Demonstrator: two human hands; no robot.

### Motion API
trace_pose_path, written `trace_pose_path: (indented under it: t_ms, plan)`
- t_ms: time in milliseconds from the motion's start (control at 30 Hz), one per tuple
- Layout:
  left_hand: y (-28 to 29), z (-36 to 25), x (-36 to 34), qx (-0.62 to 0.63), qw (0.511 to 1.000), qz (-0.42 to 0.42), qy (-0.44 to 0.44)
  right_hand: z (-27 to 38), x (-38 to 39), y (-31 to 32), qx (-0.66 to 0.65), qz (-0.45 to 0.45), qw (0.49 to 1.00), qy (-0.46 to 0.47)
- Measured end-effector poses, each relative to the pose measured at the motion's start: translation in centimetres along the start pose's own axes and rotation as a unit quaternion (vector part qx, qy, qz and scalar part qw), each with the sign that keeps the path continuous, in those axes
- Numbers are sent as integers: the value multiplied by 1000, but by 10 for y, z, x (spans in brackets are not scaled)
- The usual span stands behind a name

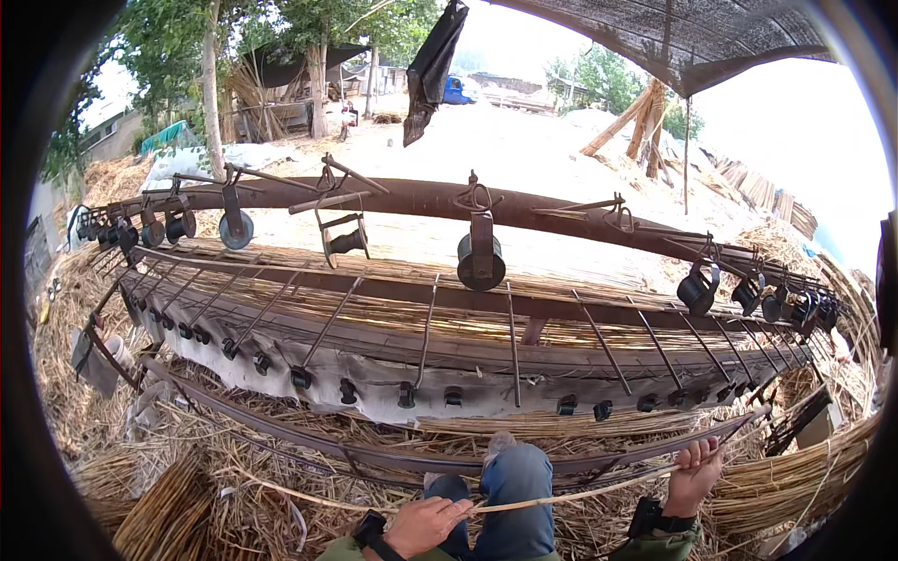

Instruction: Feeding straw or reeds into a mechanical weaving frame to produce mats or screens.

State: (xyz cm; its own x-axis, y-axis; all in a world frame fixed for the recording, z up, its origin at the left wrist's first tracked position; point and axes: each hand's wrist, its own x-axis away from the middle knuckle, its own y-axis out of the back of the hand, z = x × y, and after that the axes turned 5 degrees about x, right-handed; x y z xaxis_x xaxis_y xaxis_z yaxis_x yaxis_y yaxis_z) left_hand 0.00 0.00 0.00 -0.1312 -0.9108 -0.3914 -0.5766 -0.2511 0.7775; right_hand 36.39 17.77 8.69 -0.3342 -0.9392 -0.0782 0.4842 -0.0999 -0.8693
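Observation:
A long, thin tan reed stalk [571,498] stretches across my lap, bowed slightly and rising toward the right. My left hand [428,525] is closed over it left of my knees, with the thumb side partly hidden. Farther right, my right hand [694,475] grips the same stalk, its fingers curled. The stalk's thin end trails off left past my left hand, and its other end lies over the near brown metal rail [383,459]. Beyond the rail, a wide metal frame holds a row of reeds [393,279] crossed by several thin rods [514,346].
Wire spools [480,257] hang from a thick rusty pipe [402,194]; smaller black spools [300,378] line a pale cloth strip [374,369]. Reed bundles lie at lower left [168,510] and right [795,481]. Loose straw covers the ground. A dark shade net [730,37] hangs overhead.

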Motion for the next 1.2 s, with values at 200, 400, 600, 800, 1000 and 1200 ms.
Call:
trace_pose_path:
  t_ms: [200, 400, 600, 800, 1000, 1200]
  plan:
    - [51, 26, 27, -31, 992, -51, 108, -50, 35, 36, 24, -71, 997, -25]
    - [70, 28, 29, -173, 937, -224, 204, -93, 68, 20, 70, -21, 989, -128]
    - [75, 72, 44, 2, 894, -317, 317, -95, 76, 16, 146, 36, 975, -167]
    - [67, 87, 47, 545, 609, -488, 307, -114, 97, 19, 173, -3, 958, -230]
    - [80, 109, 57, 599, 530, -533, 276, -101, 80, 25, 194, -12, 958, -211]
    - [133, 116, 79, 551, 539, -574, 275, -72, 35, 68, 233, -104, 957, -138]
